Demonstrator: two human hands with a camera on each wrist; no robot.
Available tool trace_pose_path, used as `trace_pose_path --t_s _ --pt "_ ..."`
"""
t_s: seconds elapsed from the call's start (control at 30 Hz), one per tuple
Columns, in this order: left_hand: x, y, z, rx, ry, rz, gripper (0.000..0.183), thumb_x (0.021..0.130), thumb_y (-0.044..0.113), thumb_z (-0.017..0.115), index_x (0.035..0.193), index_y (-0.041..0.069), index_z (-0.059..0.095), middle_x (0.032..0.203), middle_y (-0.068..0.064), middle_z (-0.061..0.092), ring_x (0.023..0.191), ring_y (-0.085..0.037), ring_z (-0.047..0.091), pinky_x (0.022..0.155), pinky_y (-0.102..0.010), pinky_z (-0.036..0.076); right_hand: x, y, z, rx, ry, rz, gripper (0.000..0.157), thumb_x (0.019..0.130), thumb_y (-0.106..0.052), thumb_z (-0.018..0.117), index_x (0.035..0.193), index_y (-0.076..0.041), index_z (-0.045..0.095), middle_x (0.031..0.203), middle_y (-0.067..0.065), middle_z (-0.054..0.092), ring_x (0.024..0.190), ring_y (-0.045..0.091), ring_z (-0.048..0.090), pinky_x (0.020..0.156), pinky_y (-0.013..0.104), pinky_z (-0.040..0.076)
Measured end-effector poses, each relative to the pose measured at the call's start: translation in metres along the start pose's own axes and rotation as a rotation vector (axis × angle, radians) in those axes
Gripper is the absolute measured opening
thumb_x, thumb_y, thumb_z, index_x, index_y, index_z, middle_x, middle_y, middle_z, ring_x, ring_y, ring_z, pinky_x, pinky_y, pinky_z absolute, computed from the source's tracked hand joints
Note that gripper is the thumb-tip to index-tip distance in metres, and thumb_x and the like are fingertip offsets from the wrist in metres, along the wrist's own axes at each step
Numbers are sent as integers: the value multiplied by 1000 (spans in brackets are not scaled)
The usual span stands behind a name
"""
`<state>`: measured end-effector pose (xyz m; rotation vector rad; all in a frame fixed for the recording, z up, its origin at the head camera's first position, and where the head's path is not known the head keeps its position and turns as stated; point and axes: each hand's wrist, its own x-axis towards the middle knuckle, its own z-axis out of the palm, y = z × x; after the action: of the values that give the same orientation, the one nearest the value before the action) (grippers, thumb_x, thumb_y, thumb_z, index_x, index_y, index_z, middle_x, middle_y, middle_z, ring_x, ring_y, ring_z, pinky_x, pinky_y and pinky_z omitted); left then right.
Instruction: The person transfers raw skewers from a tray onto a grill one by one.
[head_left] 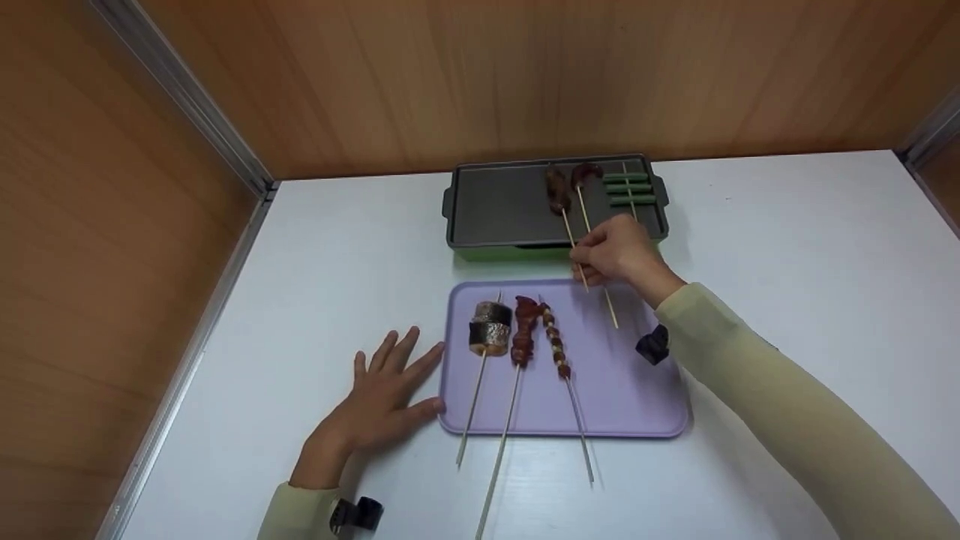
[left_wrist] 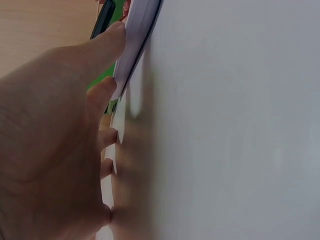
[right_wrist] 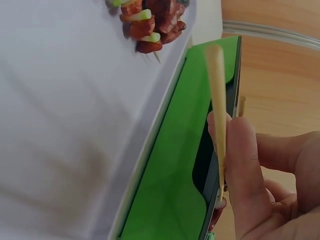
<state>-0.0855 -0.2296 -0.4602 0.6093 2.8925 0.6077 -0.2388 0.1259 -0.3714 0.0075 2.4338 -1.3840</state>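
My right hand (head_left: 616, 249) pinches the wooden stick of a brown meat skewer (head_left: 557, 189) whose meat end lies on the dark plate of a green-sided grill (head_left: 495, 202). In the right wrist view the stick (right_wrist: 217, 90) sits between thumb and finger, its blunt end pointing outward. Beside it on the grill is a skewer with a curled dark red piece (head_left: 586, 174); its stick runs behind the hand. A green vegetable skewer (head_left: 628, 189) lies at the grill's right. My left hand (head_left: 381, 401) has its fingers spread, thumb and index fingertip at the left edge of the purple tray (head_left: 630, 405).
On the tray lie a skewer of dark-wrapped rolls (head_left: 490, 328), a red meat skewer (head_left: 524, 330) and a skewer of small pieces (head_left: 555, 341), their sticks overhanging the near edge. A wooden wall (head_left: 480, 82) stands behind the grill on the white table (head_left: 795, 300).
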Motion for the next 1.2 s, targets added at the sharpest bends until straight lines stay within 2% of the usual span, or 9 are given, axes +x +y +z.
trace_pose_path --t_s 0.4,0.53,0.67,0.73,0.87,0.93,1.03,1.2 --pt "0 -1 -1 -4 -1 9 72 94 59 53 155 31 28 164 -10 11 148 -38 1 105 -74 -3 -17 2 -14 27 -45 -48 27 94 -16 66 109 6 71 93 19 73 77 20 73 65 30 58" --pt "0 -2 -1 -5 3 10 71 94 58 53 155 32 28 163 -10 12 148 -38 2 105 -74 -3 -32 -1 -17 59 -58 -76 30 94 -16 66 113 8 68 95 20 73 79 21 73 66 31 58" --pt "-1 -3 -1 -1 1 1 71 94 59 52 155 33 28 164 -9 11 149 -37 1 105 -74 -3 -57 -7 -15 48 -104 -140 29 93 -16 68 109 8 70 90 19 73 74 21 73 64 33 59" --pt "-1 -3 -1 0 -4 0 71 94 59 52 155 33 27 164 -9 11 148 -37 1 105 -74 -3 -75 -10 -11 -26 -131 -201 24 93 -18 70 103 3 73 84 14 73 71 20 72 62 33 58" --pt "-1 -3 -2 9 -3 1 72 94 61 52 155 33 28 164 -9 11 149 -37 1 106 -73 -3 -114 -9 6 -276 -150 -366 12 90 -22 73 89 -11 78 70 -4 70 61 12 66 53 31 53" --pt "0 -2 -3 13 4 0 71 94 61 52 155 33 28 164 -8 12 149 -37 1 106 -73 -2 -128 -4 18 -393 -146 -445 11 87 -24 76 84 -14 78 67 -10 67 58 7 61 52 29 50" --pt "-1 -2 -4 14 9 -4 71 93 61 52 155 34 28 164 -8 12 149 -37 2 106 -73 -2 -139 11 35 -512 -145 -526 14 84 -25 79 81 -12 78 67 -9 67 58 4 58 54 27 49" --pt "-1 -1 -3 -8 3 -1 71 94 60 52 155 33 29 163 -9 12 149 -37 1 106 -73 -3 -144 40 54 -635 -89 -564 20 77 -28 83 71 -11 75 62 -7 62 57 9 54 51 29 44"
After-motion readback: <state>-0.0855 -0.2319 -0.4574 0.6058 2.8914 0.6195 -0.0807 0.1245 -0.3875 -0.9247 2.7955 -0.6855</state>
